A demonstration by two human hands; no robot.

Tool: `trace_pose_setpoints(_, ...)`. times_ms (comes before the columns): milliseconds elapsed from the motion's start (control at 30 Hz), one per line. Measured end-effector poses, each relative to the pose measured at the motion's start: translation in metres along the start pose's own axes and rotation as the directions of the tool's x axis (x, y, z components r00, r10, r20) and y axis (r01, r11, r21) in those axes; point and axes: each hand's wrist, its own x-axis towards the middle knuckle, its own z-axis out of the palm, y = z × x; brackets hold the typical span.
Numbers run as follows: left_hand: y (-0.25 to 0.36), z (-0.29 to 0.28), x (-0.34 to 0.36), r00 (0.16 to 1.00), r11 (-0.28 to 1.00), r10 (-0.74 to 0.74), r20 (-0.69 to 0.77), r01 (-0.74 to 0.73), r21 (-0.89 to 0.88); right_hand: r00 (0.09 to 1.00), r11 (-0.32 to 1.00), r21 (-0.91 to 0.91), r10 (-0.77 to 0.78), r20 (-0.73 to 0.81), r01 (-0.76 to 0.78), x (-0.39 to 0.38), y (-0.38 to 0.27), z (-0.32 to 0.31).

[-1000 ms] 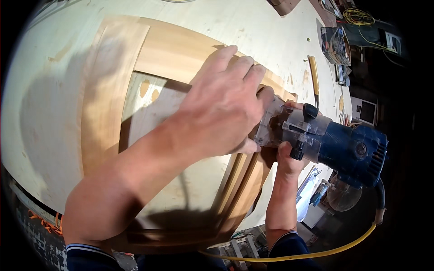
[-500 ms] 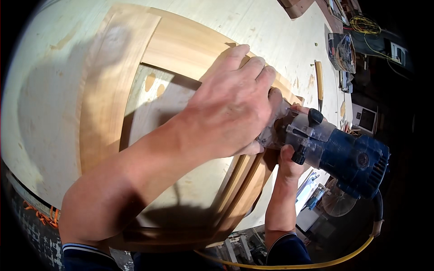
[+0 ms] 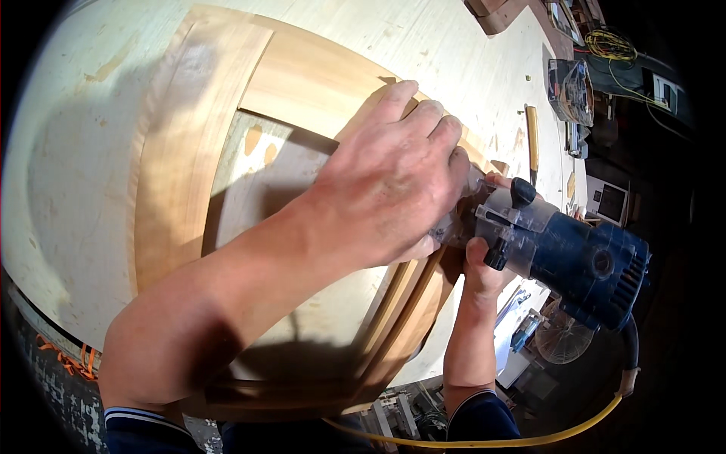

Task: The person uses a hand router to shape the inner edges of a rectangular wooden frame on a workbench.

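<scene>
A blue trim router (image 3: 586,253) with a clear plastic base lies tilted on its side against the right corner of a pale wooden frame (image 3: 302,72). My left hand (image 3: 397,170) is closed over that corner, its fingers bent across the rail and its thumb at the clear base. From below, my right hand (image 3: 484,272) grips the router; its thumb shows beside a black knob, while most of its fingers are hidden behind the tool. The cutting bit cannot be seen. A yellow cord (image 3: 560,435) runs from the router's end, curving below my right forearm.
The frame rests on a pale, stained worktable (image 3: 72,189). A wooden-handled tool (image 3: 532,140) lies beyond the router. Farther right are a cluttered clear box (image 3: 571,91), a coiled yellow cable (image 3: 611,44) and a round fan (image 3: 563,337). Orange cord (image 3: 66,359) hangs at the table's left edge.
The router has shifted slightly left in the picture with my right hand. My left hand stays on the frame corner, barely moved.
</scene>
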Motion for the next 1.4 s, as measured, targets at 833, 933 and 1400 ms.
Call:
trace_pose_setpoints(833,0.004,-0.011,0.000,0.997,0.998,-0.047,0.057,0.049,-0.030,0.998,0.999,-0.035,0.013,-0.055,-0.015,0.007,-0.007,0.010)
trace_pose_setpoints(933,0.003,-0.013,0.000,0.994,0.997,-0.049,0.101,0.054,-0.049,0.997,0.997,-0.044,0.055,-0.048,-0.057,0.008,-0.010,0.011)
trace_pose_setpoints(1400,0.004,-0.019,0.008,0.964,0.996,-0.077,0.255,0.084,-0.016,0.998,0.998,-0.036,0.039,-0.052,-0.041,0.018,-0.003,0.005)
